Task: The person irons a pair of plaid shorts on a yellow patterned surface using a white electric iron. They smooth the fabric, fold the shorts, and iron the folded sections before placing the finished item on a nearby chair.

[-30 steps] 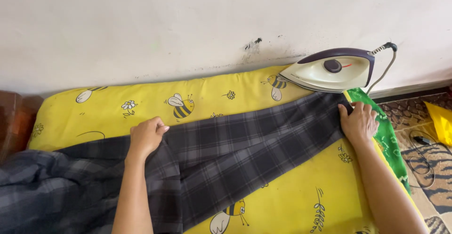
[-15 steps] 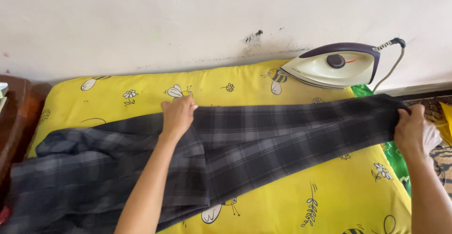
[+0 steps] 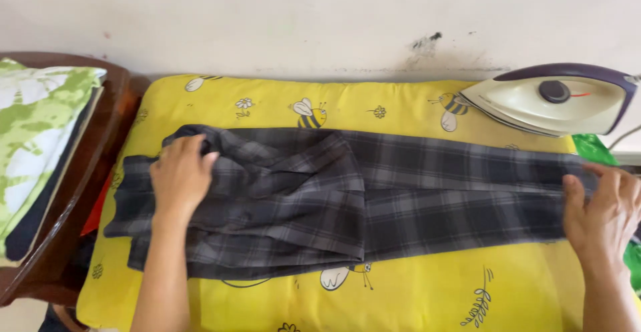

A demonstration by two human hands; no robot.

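A dark grey plaid garment lies stretched lengthwise across a yellow pad printed with bees and flowers. My left hand rests on the bunched left end of the garment, fingers curled into the cloth. At the right edge my right hand grips the garment's narrow right end. A white and purple iron stands on the pad's far right corner, just beyond my right hand.
A dark wooden stand on the left carries folded cloth, green-and-white on top. A white wall with a black smudge runs behind the pad. Green fabric shows under the iron.
The garment has been pulled out flat and straight along the pad. My left hand slid left to the bunched end, my right hand moved right with the other end.
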